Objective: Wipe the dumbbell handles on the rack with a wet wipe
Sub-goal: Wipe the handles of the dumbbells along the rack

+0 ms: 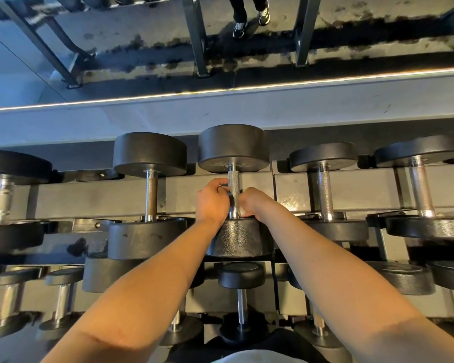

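Shiny metal handles run in a row along the top shelf of the rack (281,197), each one pointing away from the person, from the near black weight to the far one. On the left, the neighbour handle (151,196) stands bare, well apart from both hands.

Next comes the left hand (212,203). It sits just left of the middle handle (233,191), with its fingers (222,188) curled in against the bar. Something dark shows between them and the metal, but I cannot tell if it is the wet wipe.

The middle handle runs straight up and down in the view, so its long way goes from the hands toward the far weight (233,148). Its top half is bare.

Then comes the right hand (254,203), just right of the same bar, low down near the near weight (243,238). Its fingers bend round the bar too; what they hold is hidden.

Both hands are equally close. I think the next rub must slide along the bar, away from the person.

Further right, two more handles (325,195) wait.
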A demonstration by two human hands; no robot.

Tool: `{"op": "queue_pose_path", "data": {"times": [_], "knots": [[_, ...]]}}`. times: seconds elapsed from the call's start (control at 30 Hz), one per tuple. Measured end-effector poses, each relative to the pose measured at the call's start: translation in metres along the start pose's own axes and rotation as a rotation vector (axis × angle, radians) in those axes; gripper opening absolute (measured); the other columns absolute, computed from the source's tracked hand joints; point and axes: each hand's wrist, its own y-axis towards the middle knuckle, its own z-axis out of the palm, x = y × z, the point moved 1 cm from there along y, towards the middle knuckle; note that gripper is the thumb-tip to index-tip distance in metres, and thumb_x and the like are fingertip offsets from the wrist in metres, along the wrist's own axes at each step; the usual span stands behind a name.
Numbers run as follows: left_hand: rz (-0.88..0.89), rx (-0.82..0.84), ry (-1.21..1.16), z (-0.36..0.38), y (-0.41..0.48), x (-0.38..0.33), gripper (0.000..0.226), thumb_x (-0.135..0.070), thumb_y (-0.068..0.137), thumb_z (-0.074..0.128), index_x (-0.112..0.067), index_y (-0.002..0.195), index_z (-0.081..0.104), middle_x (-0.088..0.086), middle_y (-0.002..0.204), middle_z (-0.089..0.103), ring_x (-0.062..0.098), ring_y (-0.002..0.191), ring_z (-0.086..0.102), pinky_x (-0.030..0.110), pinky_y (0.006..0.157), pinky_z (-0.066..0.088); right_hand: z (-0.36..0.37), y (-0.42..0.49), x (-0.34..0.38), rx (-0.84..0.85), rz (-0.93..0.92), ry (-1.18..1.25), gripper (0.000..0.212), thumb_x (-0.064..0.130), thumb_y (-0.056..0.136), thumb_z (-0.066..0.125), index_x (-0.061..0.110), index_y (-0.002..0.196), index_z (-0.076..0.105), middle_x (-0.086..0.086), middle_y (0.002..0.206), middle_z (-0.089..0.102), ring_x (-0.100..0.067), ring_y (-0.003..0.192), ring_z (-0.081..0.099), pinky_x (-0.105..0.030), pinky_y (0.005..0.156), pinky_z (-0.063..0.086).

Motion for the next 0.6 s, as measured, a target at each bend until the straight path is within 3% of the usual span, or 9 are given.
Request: {"op": "queue_pose_path", "data": {"times": [0.1, 0.2, 0.33, 0.5, 0.6], "knots": [[0.004, 0.004, -0.017, -0.001, -0.002, -0.003, 0.036, -0.005, 0.098, 0.041, -0.022, 0.108, 0.072, -0.009, 0.091, 0.073, 0.002, 0.083, 0.067, 0.008, 0.065, 0.047, -0.005, 0.000, 0.000, -0.120, -0.026, -0.060, 0.016, 0.007, 0.096, 0.052, 0.001, 0.106, 0.062, -0.016, 0.108, 0.065, -0.031, 0.102, 0.065, -0.037, 0.086, 0.053], [0.005, 0.004, -0.016, -0.003, -0.004, -0.005, 0.035, -0.006, 0.098, 0.042, -0.024, 0.105, 0.071, -0.013, 0.084, 0.071, 0.000, 0.077, 0.066, 0.007, 0.060, 0.046, -0.010, 0.003, 0.011, -0.278, -0.116, 0.242, 0.026, 0.013, 0.096, 0.054, 0.010, 0.122, 0.053, -0.011, 0.117, 0.061, -0.027, 0.107, 0.058, -0.035, 0.090, 0.047], [-0.013, 0.013, -0.033, -0.002, -0.002, -0.003, 0.035, -0.008, 0.099, 0.043, -0.024, 0.110, 0.072, -0.007, 0.090, 0.076, 0.005, 0.076, 0.069, 0.017, 0.062, 0.052, -0.008, 0.006, 0.021, -0.200, -0.105, 0.179, 0.033, 0.016, 0.097, 0.053, 0.011, 0.129, 0.050, -0.010, 0.124, 0.061, -0.028, 0.115, 0.057, -0.037, 0.098, 0.047], [-0.019, 0.014, -0.033, -0.003, -0.002, -0.003, 0.037, -0.008, 0.097, 0.042, -0.024, 0.112, 0.071, -0.006, 0.094, 0.074, 0.004, 0.081, 0.067, 0.014, 0.063, 0.047, -0.004, -0.007, -0.002, -0.070, -0.067, -0.124, 0.035, 0.013, 0.097, 0.053, 0.006, 0.132, 0.050, -0.014, 0.121, 0.059, -0.028, 0.111, 0.056, -0.030, 0.084, 0.042], [-0.041, 0.016, -0.041, -0.002, -0.001, -0.003, 0.037, -0.008, 0.096, 0.042, -0.024, 0.110, 0.072, -0.004, 0.095, 0.075, 0.007, 0.084, 0.069, 0.022, 0.071, 0.054, -0.006, -0.015, -0.002, -0.009, -0.094, -0.265, 0.029, 0.010, 0.094, 0.059, 0.002, 0.122, 0.059, -0.013, 0.106, 0.060, -0.026, 0.097, 0.055, -0.029, 0.079, 0.041]]}}
